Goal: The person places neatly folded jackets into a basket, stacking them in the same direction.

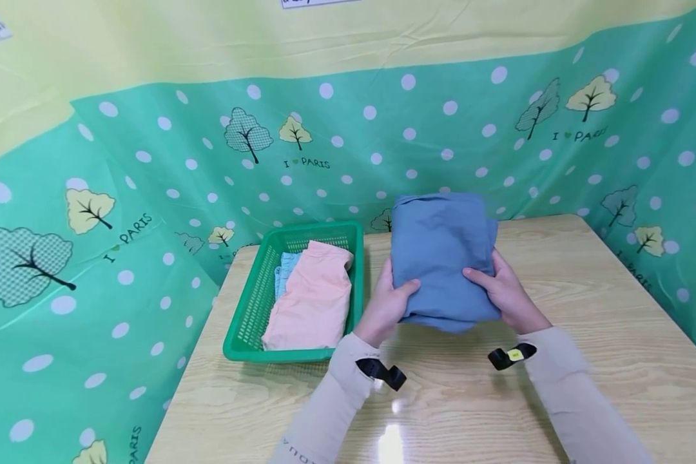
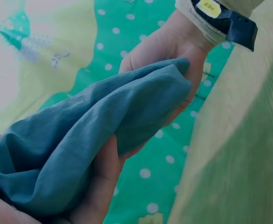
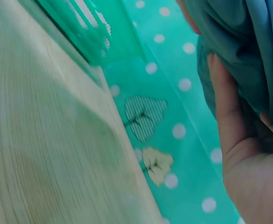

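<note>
A folded blue garment is held up above the table between both hands. At its left edge the left hand grips it, thumb lying on the near face and the other fingers behind. The right hand pinches the opposite edge in the same way. Seen from the left wrist, the garment shows loose folded layers between the two hands. In the right wrist view its folds hang by the right hand, whose farther fingers are partly hidden by cloth.
Left of the hands, a green plastic basket stands on the wooden table. Inside lie a folded pink garment and, partly under it, a light blue one. A green dotted curtain hangs behind the table and along its sides.
</note>
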